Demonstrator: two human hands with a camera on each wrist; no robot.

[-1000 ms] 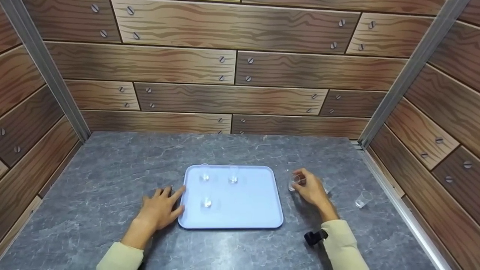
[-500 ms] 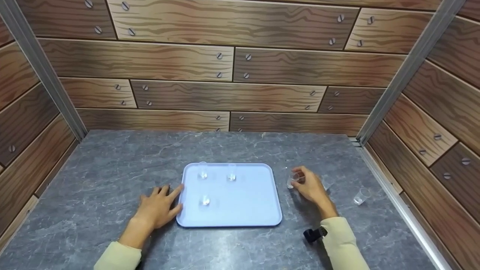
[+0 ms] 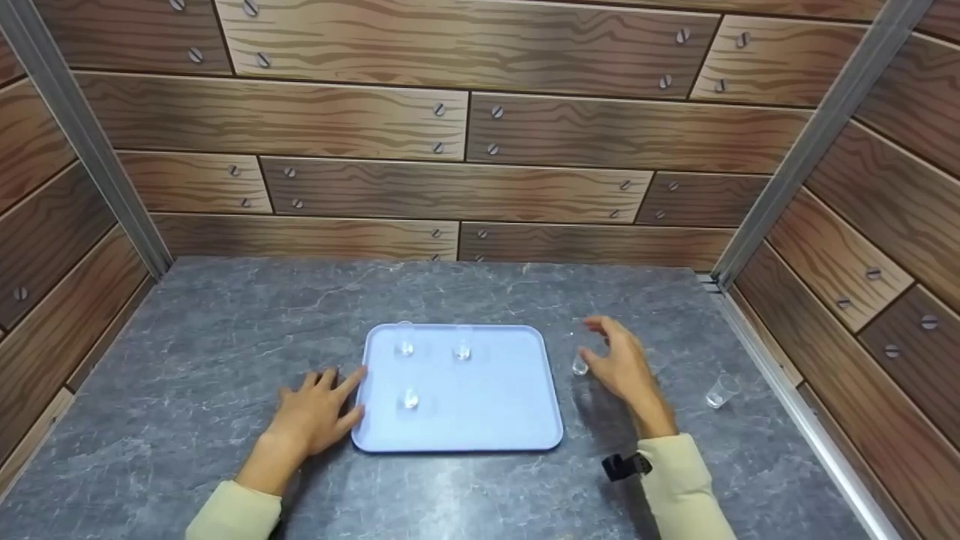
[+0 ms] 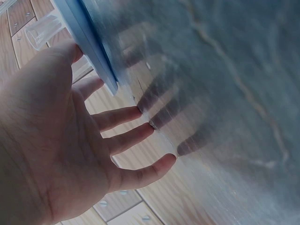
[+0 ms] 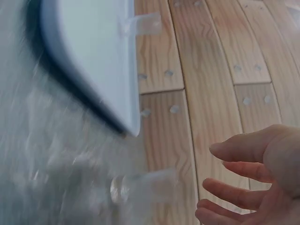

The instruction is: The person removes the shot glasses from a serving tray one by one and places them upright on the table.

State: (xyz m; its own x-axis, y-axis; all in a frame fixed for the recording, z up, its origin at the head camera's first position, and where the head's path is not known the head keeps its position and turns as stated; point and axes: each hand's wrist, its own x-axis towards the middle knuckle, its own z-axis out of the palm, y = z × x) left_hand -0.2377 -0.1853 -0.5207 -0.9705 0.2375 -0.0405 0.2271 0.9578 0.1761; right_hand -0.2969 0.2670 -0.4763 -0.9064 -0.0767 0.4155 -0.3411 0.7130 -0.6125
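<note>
My right hand (image 3: 619, 364) has its fingers spread beside a small clear glass (image 3: 580, 365) that stands on the table to the right of the blue tray (image 3: 495, 435). In the right wrist view, a gap separates those fingertips from the glass (image 5: 145, 187). At the tray's left edge, my left hand (image 3: 313, 416) lies with fingers spread, its thumb and index finger touching the rim (image 4: 89, 44). Three more clear glasses stand upright on the tray: one back left (image 3: 405, 346), one back middle (image 3: 462, 349) and one front left (image 3: 411, 399).
Another clear glass (image 3: 722, 391) stands on the grey marbled table (image 3: 465, 495) to the far right, past my right wrist. Wood-patterned walls (image 3: 480, 135) enclose the back and both sides, with metal posts at the corners.
My right hand has let go of the glass; its fingers have opened and lifted slightly away. The glass stays beside the tray. My left hand keeps its place at the rim.
</note>
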